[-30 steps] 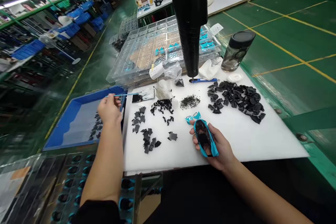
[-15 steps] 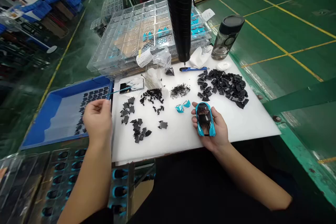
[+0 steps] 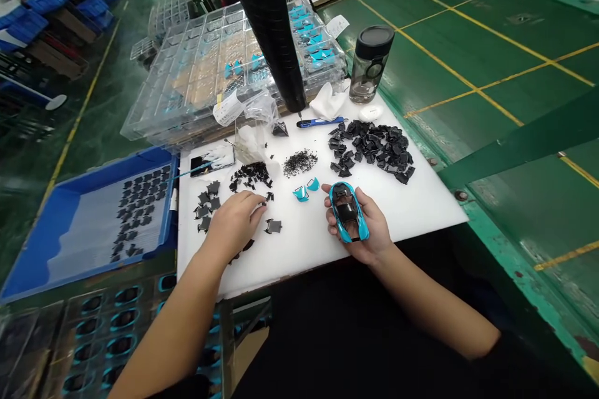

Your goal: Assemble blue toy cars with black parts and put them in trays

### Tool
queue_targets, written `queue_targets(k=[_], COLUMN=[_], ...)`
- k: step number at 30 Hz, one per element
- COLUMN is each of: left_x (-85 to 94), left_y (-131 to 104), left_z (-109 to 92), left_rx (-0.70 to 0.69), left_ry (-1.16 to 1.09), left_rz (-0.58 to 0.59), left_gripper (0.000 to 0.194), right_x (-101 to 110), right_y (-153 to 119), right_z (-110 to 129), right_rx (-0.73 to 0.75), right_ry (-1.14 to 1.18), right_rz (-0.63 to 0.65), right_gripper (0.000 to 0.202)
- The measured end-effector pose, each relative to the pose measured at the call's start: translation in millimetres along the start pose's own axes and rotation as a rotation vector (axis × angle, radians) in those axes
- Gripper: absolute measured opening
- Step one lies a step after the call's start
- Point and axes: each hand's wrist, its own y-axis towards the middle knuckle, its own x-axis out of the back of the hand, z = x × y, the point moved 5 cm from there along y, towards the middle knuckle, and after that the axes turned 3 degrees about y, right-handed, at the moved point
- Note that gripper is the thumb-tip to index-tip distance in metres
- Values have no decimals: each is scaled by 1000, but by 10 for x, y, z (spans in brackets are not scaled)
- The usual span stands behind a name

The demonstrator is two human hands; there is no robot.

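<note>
Bright even overhead light, soft shadows, edges stretched by wide-angle.

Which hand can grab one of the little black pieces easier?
Probably the left hand. It is empty and already lies over the small black pieces on the white board, fingers beside one of them. The right hand is busy holding the blue toy car.

White board (image 3: pixel 421 212) on green bench, black parts pile (image 3: pixel 374 146), screws heap (image 3: pixel 299 162), blue pen (image 3: pixel 321 121), bottle (image 3: pixel 369 65)
</note>
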Motion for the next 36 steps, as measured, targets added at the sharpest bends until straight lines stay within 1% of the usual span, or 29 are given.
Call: queue_targets(k=[3,8,12,15,19,24,27,30,31,32,34,36], left_x=[-13,21,-55,-147,-219,-223,-159,-41,-8,10,0,-42], left_y=[54,89,245,391,476,455,430,367,338,307,242,172], left_z=[-78,-304,-562,-673,-663,-588,-519,-438,-417,-395,-352,-335], left_rx=[-4,-69,-160,-194,-212,-186,-101,-36,-31,-20,43,144], left_ry=[-1,-153,-88,-33,-28,-19,-22,-63,-100,-171,-397,-648], left_rz=[53,68,-22,-73,-100,-187,-263,-313,-300,-259,-108,60], left_gripper=[17,13,20,23,19,26,33,33,32,31,28,27], right_x=[3,12,20,23,25,28,31,34,34,33,31,29], right_y=[7,0,14,22,12,2,8,13,13,12,8,4], right_z=[-10,-6,-15,-18,-21,-31,-34,-30,-30,-29,-31,-35], right_rx=[-6,6,7,9,2,-9,-9,-1,-1,-2,-5,-8], right_ry=[-7,-14,-12,-13,-2,-2,-14,-33,-38,-39,-38,-43], right_rz=[7,38,45,53,73,86,85,84,85,85,87,94], right_gripper=[49,48,47,45,46,46,45,44,44,43,42,43])
